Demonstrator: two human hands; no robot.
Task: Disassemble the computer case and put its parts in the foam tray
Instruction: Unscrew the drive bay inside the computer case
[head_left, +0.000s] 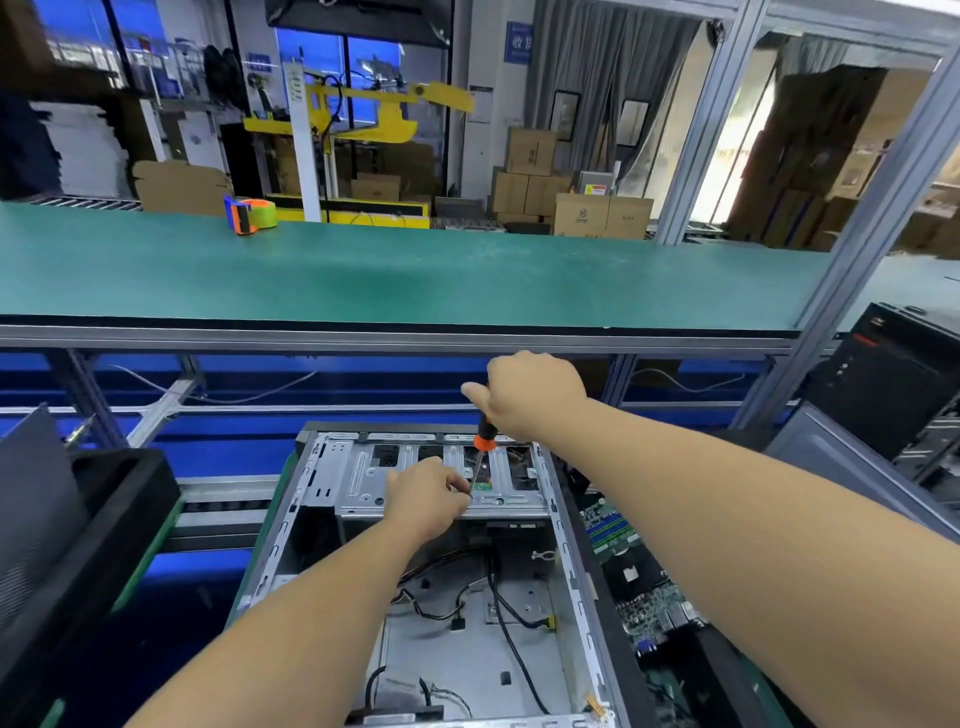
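An open computer case (311, 525) lies flat in front of me, with loose black cables on its bare metal floor. My right hand (530, 395) grips the black and orange handle of a screwdriver (484, 440) held upright over the drive cage (358, 478). The tip meets a small green part on the cage. My left hand (423, 499) rests on the cage and pinches the screwdriver shaft near the tip. A black foam tray (119, 499) stands at the left of the case.
Circuit boards (639, 587) lie to the right of the case. Another black computer tower (893, 395) stands at the far right. A green upper shelf (415, 280) carries an orange and green tape dispenser (252, 214). Cardboard boxes fill the background.
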